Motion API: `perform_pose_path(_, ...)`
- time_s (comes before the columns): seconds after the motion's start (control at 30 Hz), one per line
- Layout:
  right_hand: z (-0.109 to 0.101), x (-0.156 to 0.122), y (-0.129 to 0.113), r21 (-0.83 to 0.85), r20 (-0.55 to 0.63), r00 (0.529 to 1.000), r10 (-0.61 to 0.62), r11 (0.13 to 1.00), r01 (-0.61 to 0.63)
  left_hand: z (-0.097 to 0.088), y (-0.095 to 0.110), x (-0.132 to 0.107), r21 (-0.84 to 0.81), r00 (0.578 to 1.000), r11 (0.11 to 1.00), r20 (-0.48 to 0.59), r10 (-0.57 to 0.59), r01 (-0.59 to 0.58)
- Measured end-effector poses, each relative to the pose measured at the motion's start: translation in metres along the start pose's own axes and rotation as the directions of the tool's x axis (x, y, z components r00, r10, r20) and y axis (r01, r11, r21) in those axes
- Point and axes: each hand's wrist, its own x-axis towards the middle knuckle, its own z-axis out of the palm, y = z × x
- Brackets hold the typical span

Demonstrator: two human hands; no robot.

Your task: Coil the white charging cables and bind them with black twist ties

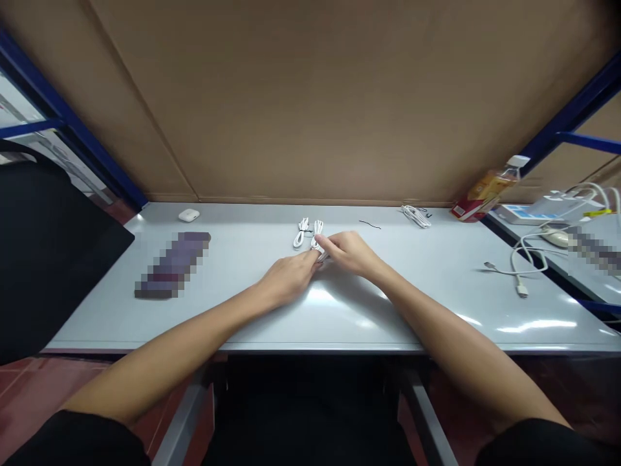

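Observation:
Over the middle of the grey table [262, 323], my left hand [290, 277] and my right hand [352, 251] meet at a folded white cable [317, 228]. Both are closed on it, fingers pressed together, and its upper loops stick out beyond my fingertips. The lower part of this bundle is mostly hidden by my hands. Just left of it lies another white cable bundle [301, 234], bound round its middle with a dark tie. A loose black twist tie [370, 224] rests on the table to the right of my right hand.
A third white cable bundle [416, 217] lies at the back right, near a tilted drink bottle [488, 191]. Loose white cables [526, 259] trail over the right side. A white earbud case [189, 215] and a blurred dark object [174, 265] are on the left, by a black bag [53, 252].

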Motion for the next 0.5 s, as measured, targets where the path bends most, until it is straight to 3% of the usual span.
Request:
perform_pose_path(0.1, -0.021, 0.007, 0.023, -0.034, -0.057, 0.997, 0.057, 0.998, -0.059, -0.006, 0.001, 0.0, -0.062, 1.0, 0.998, 0.019, -0.004, 0.005)
perform_pose_path(0.13, -0.03, 0.009, 0.035, -0.079, -0.133, 0.987, 0.087, 0.992, -0.099, -0.008, 0.002, 0.0, -0.097, 1.0, 0.995, 0.021, 0.006, -0.004)
perform_pose_path(0.2, -0.05, 0.012, 0.062, -0.159, -0.235, 0.948, 0.216, 0.954, -0.256, -0.013, 0.004, 0.001, -0.17, 0.999, 0.985, 0.033, 0.024, -0.018)
perform_pose_path(0.3, -0.072, 0.013, 0.1, -0.162, -0.267, 0.863, 0.429, 0.862, -0.479, -0.017, 0.004, 0.002, -0.248, 0.997, 0.969, 0.072, 0.025, -0.007)
perform_pose_path(0.4, -0.079, 0.014, 0.123, -0.153, -0.249, 0.854, 0.457, 0.852, -0.501, -0.019, 0.002, 0.003, -0.291, 0.995, 0.957, 0.097, 0.022, 0.007)
perform_pose_path(0.5, -0.075, 0.016, 0.13, -0.132, -0.242, 0.869, 0.433, 0.872, -0.471, -0.02, 0.001, 0.005, -0.333, 0.996, 0.942, 0.083, -0.013, 0.04)
